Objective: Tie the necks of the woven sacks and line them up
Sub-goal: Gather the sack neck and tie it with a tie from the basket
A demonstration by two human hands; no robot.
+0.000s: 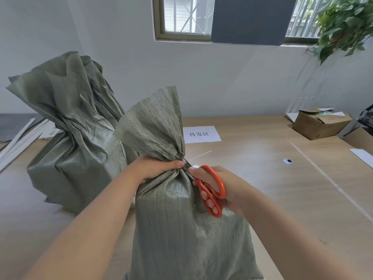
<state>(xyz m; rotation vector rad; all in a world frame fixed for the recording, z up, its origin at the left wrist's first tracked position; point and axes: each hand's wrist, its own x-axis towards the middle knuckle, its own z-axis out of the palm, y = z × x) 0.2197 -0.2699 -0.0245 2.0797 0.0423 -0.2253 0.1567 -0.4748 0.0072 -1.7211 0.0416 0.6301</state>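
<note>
- The left hand (156, 168) is curling its fingers round the near sack (181, 235), bunching its neck on the table (262, 182).
- The right hand (230, 188), fingers through the loops, is holding orange scissors (212, 190) there, likely to trim.

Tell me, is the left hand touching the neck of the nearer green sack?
Touching. The head view shows the left hand wrapped round the gathered neck of the nearer sack, skin against the pinched fabric with no gap.
</note>
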